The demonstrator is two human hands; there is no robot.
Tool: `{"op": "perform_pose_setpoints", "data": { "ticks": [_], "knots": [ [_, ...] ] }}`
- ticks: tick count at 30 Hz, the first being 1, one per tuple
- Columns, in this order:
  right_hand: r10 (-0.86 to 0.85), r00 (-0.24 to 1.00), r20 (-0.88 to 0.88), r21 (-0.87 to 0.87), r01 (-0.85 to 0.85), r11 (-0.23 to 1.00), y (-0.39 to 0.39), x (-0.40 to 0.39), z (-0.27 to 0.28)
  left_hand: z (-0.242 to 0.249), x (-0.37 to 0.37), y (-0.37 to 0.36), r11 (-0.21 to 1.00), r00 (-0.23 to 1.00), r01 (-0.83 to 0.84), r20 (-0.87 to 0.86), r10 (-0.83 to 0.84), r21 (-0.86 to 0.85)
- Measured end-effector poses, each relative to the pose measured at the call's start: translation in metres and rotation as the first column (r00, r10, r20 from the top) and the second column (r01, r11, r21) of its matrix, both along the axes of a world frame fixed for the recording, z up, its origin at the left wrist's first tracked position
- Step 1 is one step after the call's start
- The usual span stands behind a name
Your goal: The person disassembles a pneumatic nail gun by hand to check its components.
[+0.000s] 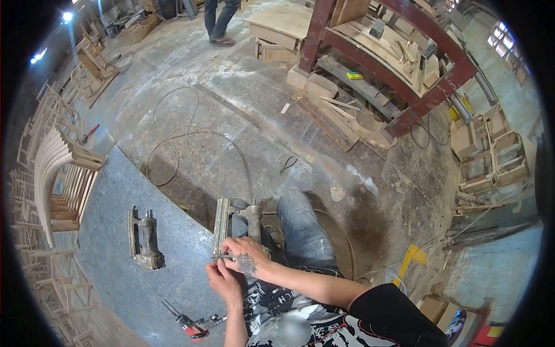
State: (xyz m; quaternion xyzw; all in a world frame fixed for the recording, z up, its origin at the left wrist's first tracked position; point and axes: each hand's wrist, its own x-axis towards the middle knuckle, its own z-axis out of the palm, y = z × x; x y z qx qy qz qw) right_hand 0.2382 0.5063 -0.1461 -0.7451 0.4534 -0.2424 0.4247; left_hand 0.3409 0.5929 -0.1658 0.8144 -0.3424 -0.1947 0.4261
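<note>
A nail gun [254, 222] lies across my lap by the table's edge, its long metal magazine [221, 217] pointing away from me. My right hand [247, 257] is closed over its near end, fingers bent at the metal nose. Just below, my left hand [224, 281] pinches at the same end, thumb and fingertips against the metal. Whether a small part sits between the fingertips is too fine to tell. A second nail gun [148, 240] rests on the blue-grey tabletop [179, 231] to the left. Nearer me on the table is a red and black power drill [193, 329].
A hose [188, 130] loops over the floor. Curved wooden chair parts [55, 156] are stacked at left. A dark red frame [399, 75] holding wood scraps stands at the upper right. Another person's legs [219, 20] show at the back beside a wooden cabinet [277, 29].
</note>
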Motion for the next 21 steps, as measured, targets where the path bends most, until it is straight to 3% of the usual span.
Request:
{"op": "perform_pose_setpoints", "data": {
  "ticks": [7,10,13,16,21],
  "knots": [
    [0.016,1.000,-0.019,0.028,-0.016,0.999,0.000,0.000,-0.001,-0.005,0.001,0.002,0.996,0.992,0.049,0.116,-0.058,0.079],
    [0.029,1.000,-0.012,0.054,-0.028,0.998,-0.001,-0.002,0.001,0.005,0.000,-0.002,0.994,1.000,0.030,-0.012,-0.029,0.109],
    [-0.002,1.000,0.031,0.027,0.001,1.000,0.001,0.000,-0.002,0.003,-0.008,-0.001,1.000,0.998,-0.015,0.056,0.015,-0.003],
    [0.013,0.999,0.042,0.036,-0.014,0.999,0.001,-0.001,-0.002,0.003,-0.009,-0.002,0.999,0.999,-0.040,-0.019,0.039,-0.027],
    [0.011,0.999,0.047,0.040,-0.013,0.999,0.002,-0.001,-0.002,0.010,-0.006,-0.003,0.998,0.998,-0.018,-0.052,0.021,0.064]
  ]
}}
